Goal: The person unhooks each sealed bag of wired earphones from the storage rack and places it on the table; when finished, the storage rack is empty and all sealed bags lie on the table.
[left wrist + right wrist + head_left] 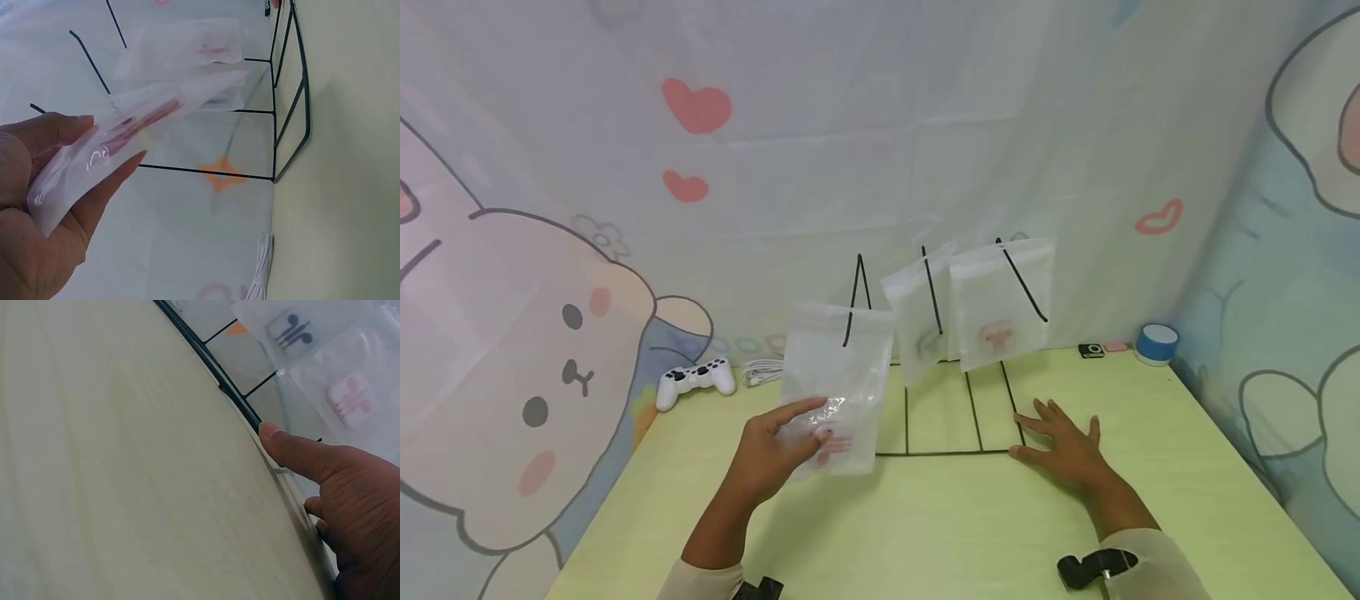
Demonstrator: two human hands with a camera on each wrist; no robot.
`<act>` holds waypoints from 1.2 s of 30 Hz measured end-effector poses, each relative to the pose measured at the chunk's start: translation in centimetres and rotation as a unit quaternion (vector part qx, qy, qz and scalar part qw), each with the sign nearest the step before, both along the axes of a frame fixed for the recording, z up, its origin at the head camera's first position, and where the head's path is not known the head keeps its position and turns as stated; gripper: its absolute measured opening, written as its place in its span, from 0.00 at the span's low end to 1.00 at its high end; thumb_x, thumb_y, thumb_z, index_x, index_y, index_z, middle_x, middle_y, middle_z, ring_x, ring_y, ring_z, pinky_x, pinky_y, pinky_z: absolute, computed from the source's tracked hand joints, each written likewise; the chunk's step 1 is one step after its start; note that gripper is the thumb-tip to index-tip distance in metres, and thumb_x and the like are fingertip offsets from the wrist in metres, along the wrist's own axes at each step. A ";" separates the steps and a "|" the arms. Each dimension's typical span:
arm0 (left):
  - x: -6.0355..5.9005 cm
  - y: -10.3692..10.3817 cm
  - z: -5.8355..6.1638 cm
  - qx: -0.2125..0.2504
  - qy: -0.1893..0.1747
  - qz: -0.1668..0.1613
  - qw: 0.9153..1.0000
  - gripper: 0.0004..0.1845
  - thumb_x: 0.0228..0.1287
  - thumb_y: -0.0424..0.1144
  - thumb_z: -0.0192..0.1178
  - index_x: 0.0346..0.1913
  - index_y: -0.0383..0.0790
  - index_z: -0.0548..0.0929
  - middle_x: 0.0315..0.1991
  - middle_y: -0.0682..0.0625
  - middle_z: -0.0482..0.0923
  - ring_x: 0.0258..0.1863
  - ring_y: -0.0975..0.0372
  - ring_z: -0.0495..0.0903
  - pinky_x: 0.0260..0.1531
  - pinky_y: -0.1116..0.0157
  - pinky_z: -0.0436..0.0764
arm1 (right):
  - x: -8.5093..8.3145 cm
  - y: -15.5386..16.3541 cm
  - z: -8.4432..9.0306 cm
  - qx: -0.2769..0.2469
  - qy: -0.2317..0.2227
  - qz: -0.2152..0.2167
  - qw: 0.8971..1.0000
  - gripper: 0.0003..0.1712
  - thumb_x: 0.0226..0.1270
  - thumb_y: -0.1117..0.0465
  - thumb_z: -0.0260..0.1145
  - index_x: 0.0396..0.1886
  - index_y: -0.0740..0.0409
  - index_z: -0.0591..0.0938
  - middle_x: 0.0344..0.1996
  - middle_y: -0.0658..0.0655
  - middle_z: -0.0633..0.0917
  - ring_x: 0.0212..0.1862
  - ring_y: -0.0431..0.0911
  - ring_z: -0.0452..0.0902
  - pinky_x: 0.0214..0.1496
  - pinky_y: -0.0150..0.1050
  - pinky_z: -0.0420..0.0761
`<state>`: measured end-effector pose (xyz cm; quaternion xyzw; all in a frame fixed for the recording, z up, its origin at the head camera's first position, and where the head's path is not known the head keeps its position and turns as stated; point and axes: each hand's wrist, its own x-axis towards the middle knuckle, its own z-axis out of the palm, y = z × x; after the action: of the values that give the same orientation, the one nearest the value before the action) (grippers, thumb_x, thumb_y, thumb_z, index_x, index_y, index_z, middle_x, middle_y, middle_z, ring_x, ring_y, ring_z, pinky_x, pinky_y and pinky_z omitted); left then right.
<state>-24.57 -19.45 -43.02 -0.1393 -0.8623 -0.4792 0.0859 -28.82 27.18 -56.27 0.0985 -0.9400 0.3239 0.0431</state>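
Left hand (767,454) pinching a bag (838,387) at the rack (940,367).
My right hand (1063,450) lies flat, fingers spread, on the tabletop (925,533) by the rack's front right corner; bag held up left of the rack's hooks.

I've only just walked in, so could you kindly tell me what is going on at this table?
A person is working at a green table with a black wire rack. The left hand pinches a clear plastic bag with something pink inside, holding it up by the rack's leftmost prong. Two similar bags already hang on the other prongs. The right hand lies flat on the table at the rack's base. A white game controller sits further left.
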 end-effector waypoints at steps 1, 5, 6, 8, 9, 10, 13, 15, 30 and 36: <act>0.1 -0.2 -0.1 -0.001 0.002 -0.004 1.000 0.24 0.68 0.38 0.78 0.66 0.49 0.90 0.68 0.47 0.86 0.70 0.50 0.82 0.62 0.61 0.83 | -0.1 0.0 0.0 0.001 0.002 0.001 1.000 0.42 0.70 0.36 0.74 0.77 0.50 0.80 0.85 0.70 0.64 0.87 0.72 0.49 0.75 0.88 0.26; 0.5 -0.9 -0.5 -0.013 0.022 -0.014 1.000 0.23 0.68 0.40 0.78 0.65 0.53 0.90 0.66 0.51 0.88 0.70 0.53 0.82 0.62 0.68 0.81 | -0.2 0.0 0.1 0.003 0.004 0.002 1.000 0.42 0.70 0.36 0.74 0.77 0.50 0.80 0.85 0.70 0.64 0.87 0.72 0.50 0.75 0.88 0.26; 0.6 -1.2 -0.8 -0.011 0.031 -0.020 0.999 0.23 0.68 0.39 0.77 0.65 0.53 0.90 0.65 0.51 0.88 0.69 0.56 0.83 0.62 0.69 0.81 | -0.2 0.0 0.1 0.004 0.004 0.002 1.000 0.42 0.70 0.36 0.74 0.77 0.50 0.80 0.85 0.70 0.64 0.87 0.72 0.50 0.75 0.88 0.26; 0.8 -1.6 -1.2 -0.009 0.050 -0.029 0.998 0.22 0.68 0.38 0.77 0.64 0.52 0.91 0.64 0.51 0.90 0.66 0.63 0.84 0.60 0.70 0.82 | -0.1 0.0 0.1 0.003 0.001 0.003 1.000 0.42 0.70 0.36 0.74 0.77 0.50 0.80 0.85 0.69 0.64 0.87 0.72 0.50 0.75 0.88 0.26; 1.0 -1.8 -1.5 -0.004 0.056 -0.036 0.998 0.22 0.68 0.36 0.77 0.64 0.51 0.91 0.63 0.50 0.90 0.64 0.66 0.84 0.59 0.71 0.83 | -0.1 -0.1 0.1 0.004 0.001 0.003 1.000 0.42 0.70 0.36 0.74 0.77 0.50 0.80 0.85 0.69 0.64 0.87 0.72 0.50 0.75 0.88 0.26; 1.1 -2.1 -1.7 0.002 0.060 -0.042 0.997 0.22 0.68 0.35 0.77 0.64 0.50 0.91 0.63 0.48 0.90 0.61 0.69 0.85 0.55 0.72 0.84 | -0.1 -0.1 0.1 0.003 0.001 0.003 1.000 0.42 0.70 0.36 0.74 0.77 0.49 0.80 0.85 0.69 0.64 0.87 0.72 0.50 0.75 0.88 0.26; 1.4 -2.5 -2.2 0.021 0.075 -0.068 0.995 0.22 0.67 0.30 0.76 0.63 0.44 0.91 0.61 0.41 0.90 0.54 0.73 0.86 0.47 0.72 0.86 | 0.0 -0.1 0.1 0.004 0.005 0.002 1.000 0.42 0.70 0.35 0.74 0.77 0.49 0.80 0.85 0.70 0.65 0.87 0.72 0.50 0.75 0.88 0.27; 1.6 -2.7 -2.4 0.026 0.078 -0.080 0.993 0.22 0.66 0.29 0.76 0.62 0.42 0.91 0.61 0.40 0.89 0.51 0.72 0.87 0.44 0.72 0.87 | -0.1 0.0 0.1 0.007 0.007 0.001 1.000 0.42 0.70 0.36 0.74 0.77 0.50 0.80 0.85 0.70 0.65 0.87 0.72 0.51 0.75 0.88 0.27; 0.8 -5.9 -5.2 0.058 0.098 -0.120 0.986 0.23 0.66 0.24 0.74 0.64 0.36 0.89 0.62 0.66 0.88 0.64 0.77 0.83 0.60 0.78 0.82 | 0.1 -0.1 0.0 0.000 0.002 -0.001 1.000 0.42 0.70 0.35 0.74 0.77 0.49 0.80 0.85 0.69 0.64 0.87 0.72 0.50 0.76 0.87 0.26; -0.4 -8.2 -5.7 0.044 0.011 -0.077 0.996 0.24 0.64 0.32 0.78 0.64 0.40 0.90 0.63 0.55 0.89 0.61 0.76 0.83 0.57 0.76 0.82 | 0.0 0.0 -0.1 0.004 0.001 0.001 1.000 0.42 0.70 0.35 0.74 0.77 0.49 0.80 0.85 0.69 0.65 0.87 0.72 0.51 0.76 0.88 0.26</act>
<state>-25.00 -27.63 -48.71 -0.2068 -0.8260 -0.5203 0.0642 -28.81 27.16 -56.34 0.0998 -0.9410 0.3205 0.0437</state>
